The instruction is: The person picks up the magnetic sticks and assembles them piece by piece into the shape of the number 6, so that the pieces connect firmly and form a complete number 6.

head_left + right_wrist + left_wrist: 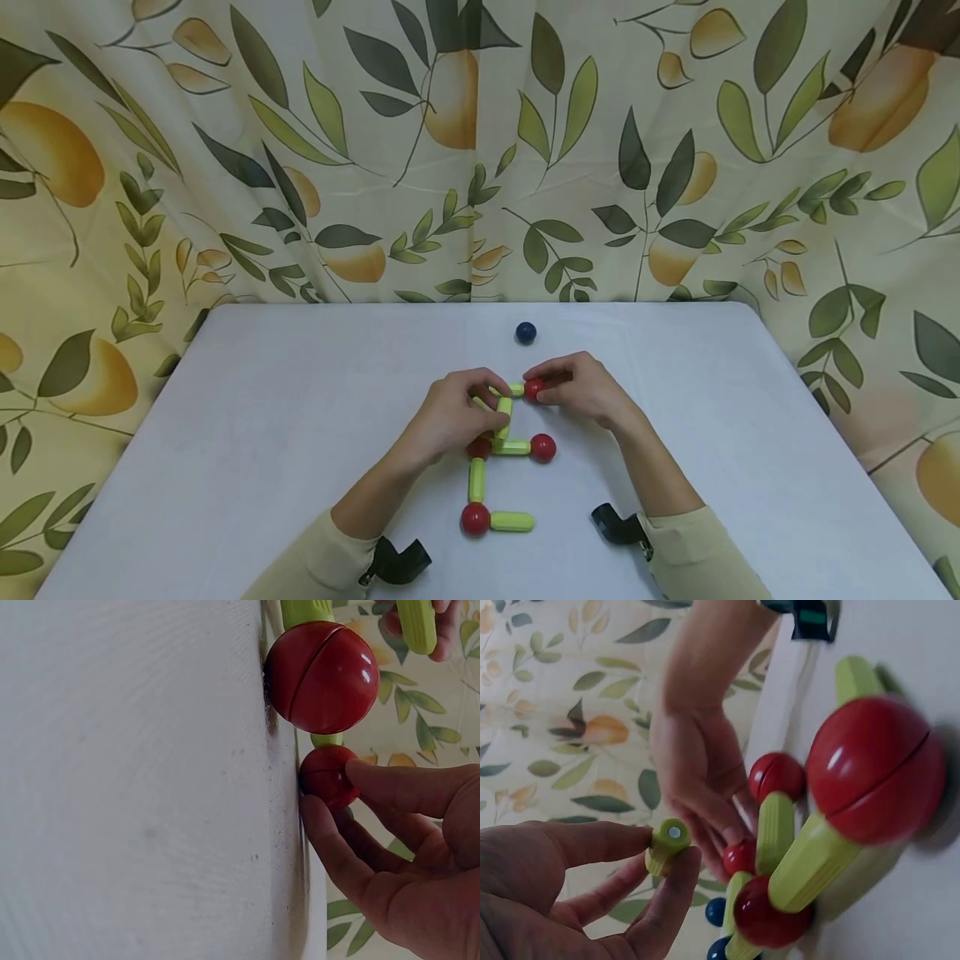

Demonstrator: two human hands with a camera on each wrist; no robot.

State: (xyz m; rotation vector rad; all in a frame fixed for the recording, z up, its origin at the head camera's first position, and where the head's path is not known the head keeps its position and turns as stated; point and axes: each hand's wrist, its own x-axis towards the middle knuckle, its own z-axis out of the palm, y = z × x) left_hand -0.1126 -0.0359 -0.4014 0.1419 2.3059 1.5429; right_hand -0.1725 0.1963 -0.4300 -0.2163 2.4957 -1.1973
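Observation:
My left hand pinches a light green magnetic rod between thumb and fingers, raised above the other pieces. The rod's end shows a pale round magnet in the left wrist view. With thumb and fingertips, my right hand holds a red ball at the far right end of a joined figure on the table. Below it are another red ball on a short green rod, and a near red ball with a green rod pointing right. My left hand partly hides the figure's upper left.
A dark blue ball lies apart, beyond the hands. Another blue ball shows at the left wrist view's lower edge, beside a green rod. The white table meets a leaf-and-fruit patterned curtain behind. Black wrist mounts sit by both sleeves.

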